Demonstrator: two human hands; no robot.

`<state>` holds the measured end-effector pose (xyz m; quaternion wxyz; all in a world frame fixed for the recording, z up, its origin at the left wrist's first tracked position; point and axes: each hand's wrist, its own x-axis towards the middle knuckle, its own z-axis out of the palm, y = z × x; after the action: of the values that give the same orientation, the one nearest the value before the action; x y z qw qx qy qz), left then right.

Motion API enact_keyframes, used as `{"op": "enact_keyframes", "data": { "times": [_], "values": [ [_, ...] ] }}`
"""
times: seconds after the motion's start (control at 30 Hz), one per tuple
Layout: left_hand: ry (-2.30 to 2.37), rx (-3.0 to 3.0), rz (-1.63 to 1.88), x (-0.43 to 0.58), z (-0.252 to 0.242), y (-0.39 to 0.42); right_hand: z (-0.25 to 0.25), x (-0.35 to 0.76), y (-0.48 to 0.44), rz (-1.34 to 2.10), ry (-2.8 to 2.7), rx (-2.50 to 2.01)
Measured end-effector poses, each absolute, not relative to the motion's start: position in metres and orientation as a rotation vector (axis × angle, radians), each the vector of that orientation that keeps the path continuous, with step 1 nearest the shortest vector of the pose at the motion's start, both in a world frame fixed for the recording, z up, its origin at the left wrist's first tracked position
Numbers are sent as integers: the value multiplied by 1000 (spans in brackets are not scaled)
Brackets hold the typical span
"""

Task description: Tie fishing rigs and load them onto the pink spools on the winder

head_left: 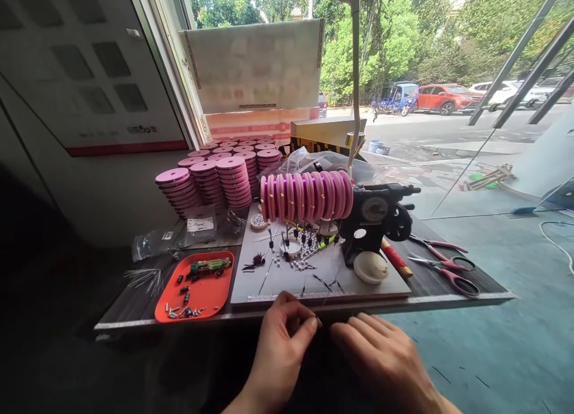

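My left hand (pixel 281 341) hovers at the near edge of the grey work board (pixel 287 282), thumb and fingers pinched together on something too thin to name. My right hand (pixel 381 357) lies just beside it, fingers curled downward, its fingertips nearly touching the left hand; what it holds, if anything, is hidden. Small beads and dark bits (pixel 296 252) lie scattered on the board beyond my hands. A row of pink spools (pixel 307 194) sits on a black winding machine (pixel 374 222).
Stacks of pink spools (pixel 210 177) stand at the back left. An orange tray (pixel 197 285) with small parts lies on the left. Two red-handled scissors (pixel 448 264), a red tool (pixel 397 258) and a white dish (pixel 371 266) are on the right. The table edge (pixel 448 300) drops to the floor.
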<state>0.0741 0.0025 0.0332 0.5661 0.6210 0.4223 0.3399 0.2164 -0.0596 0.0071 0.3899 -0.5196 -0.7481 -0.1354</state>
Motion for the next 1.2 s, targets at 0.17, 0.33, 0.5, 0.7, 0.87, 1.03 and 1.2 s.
{"op": "enact_keyframes", "data": {
  "times": [0.17,0.33,0.5,0.7,0.87,1.03,1.2],
  "values": [
    [948,1603,835,73,31,4,56,219,-27,-236,-2333,-1173],
    [936,1468,869,68,27,15,72,225,10,77,-2558,-1288],
    [1026,1965,1124,70,21,14,61,220,14,14,-2448,-1366],
    [729,2689,1485,69,13,14,65,211,25,230,-2133,-1487],
    [797,1840,996,70,25,13,63,220,9,107,-2006,-1352],
    [830,649,548,80,32,11,43,243,-42,-343,-2073,-1026],
    [822,477,501,88,30,8,22,245,-57,-527,-2280,-921]
  ]
}}
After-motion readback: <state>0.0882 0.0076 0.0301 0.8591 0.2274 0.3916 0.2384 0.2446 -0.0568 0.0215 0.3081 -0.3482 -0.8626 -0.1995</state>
